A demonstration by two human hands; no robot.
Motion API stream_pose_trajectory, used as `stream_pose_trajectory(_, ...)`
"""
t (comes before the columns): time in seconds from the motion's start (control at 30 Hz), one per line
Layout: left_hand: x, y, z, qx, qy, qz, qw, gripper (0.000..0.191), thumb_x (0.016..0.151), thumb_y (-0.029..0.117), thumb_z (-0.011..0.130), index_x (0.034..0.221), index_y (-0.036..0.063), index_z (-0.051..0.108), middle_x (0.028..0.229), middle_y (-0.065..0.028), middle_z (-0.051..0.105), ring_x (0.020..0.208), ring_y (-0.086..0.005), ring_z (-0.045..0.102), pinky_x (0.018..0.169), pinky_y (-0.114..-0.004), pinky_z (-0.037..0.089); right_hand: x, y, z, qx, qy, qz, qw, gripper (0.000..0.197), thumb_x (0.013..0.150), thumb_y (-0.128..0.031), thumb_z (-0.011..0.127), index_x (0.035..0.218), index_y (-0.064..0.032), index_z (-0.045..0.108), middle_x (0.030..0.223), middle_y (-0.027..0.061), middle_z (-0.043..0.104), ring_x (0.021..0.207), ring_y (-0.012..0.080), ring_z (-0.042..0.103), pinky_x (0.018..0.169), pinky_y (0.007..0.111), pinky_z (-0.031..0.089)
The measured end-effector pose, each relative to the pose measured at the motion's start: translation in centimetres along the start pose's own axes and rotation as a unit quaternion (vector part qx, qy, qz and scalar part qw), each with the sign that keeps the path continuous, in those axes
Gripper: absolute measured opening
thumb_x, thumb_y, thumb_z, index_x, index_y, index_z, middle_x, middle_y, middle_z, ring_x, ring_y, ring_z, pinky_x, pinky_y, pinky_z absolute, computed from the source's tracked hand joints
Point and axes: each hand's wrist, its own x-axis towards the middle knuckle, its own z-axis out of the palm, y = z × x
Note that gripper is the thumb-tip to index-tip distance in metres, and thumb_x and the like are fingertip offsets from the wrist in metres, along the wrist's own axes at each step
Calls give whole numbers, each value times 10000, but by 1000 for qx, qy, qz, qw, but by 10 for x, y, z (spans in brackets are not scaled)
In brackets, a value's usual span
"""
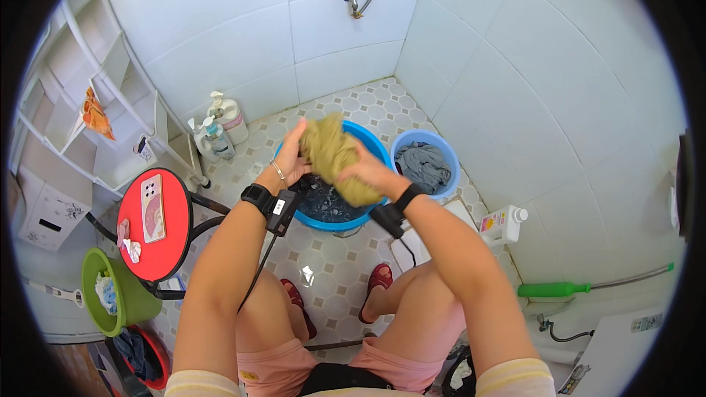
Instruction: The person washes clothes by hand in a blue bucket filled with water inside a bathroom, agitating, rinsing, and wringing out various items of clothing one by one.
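A bunched olive-yellow cloth (pixel 331 151), blurred in places, is held above a blue basin (pixel 325 226). My left hand (pixel 290 157) grips its left side, and the fingers partly disappear against the folds. On the right side, my right hand (pixel 372 168) presses the fabric between thumb and fingers. Below the cloth, dark water (pixel 325 204) with some foam sits in the basin; whether anything lies under the surface is hidden. Both wrists wear black straps with small boxes and cables.
A light-blue basin (pixel 453 162) of grey clothing stands to the right. Pump bottles (pixel 220 132) line the back wall. At left are a red-topped stool (pixel 179 193) bearing a phone (pixel 153 209), and a green bin (pixel 132 298). A white jug (pixel 503 224) stands right.
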Motion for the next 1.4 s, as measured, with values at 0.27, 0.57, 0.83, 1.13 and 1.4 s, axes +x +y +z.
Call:
stream_pose_trajectory(0.27,-5,-2,-16,168,217,48,960,756,753,605,519,1268,65,394,1046,-85,447,904,-175,384,837,-365,320,0,-11,-113,28,240,110,964,871,629,-111,734,1311,-44,198,1109,176,501,992,272,532,786,348,482)
stream_pose_trajectory(0.57,14,-6,-65,139,329,91,930,615,790,526,483,1056,-22,564,1007,-161,560,953,-256,481,884,-361,332,12,80,-185,-388,174,270,864,510,727,-329,677,1072,25,555,1084,85,587,999,206,538,835,354,430)
stream_pose_trajectory(0.83,4,11,-51,232,328,42,915,656,777,527,410,1181,21,513,1311,-272,358,1214,-410,287,1000,-445,238,-74,-119,-181,-383,114,193,896,458,794,-429,575,1146,-136,571,1118,37,572,1044,161,479,896,409,332)
stream_pose_trajectory(1.13,-3,8,-56,191,392,40,899,696,718,539,514,1232,70,491,1383,-249,227,1242,-417,252,974,-507,272,-213,-130,5,-704,-31,-54,707,126,636,-89,629,754,-119,597,943,41,549,1014,233,482,974,560,217)
stream_pose_trajectory(1.4,-39,28,-32,52,216,71,972,603,852,412,430,1180,-93,446,1151,-206,524,998,-299,529,817,-383,443,-242,-40,130,-634,-338,-115,686,321,631,-275,633,860,-56,583,928,81,528,1054,266,439,1005,626,117)
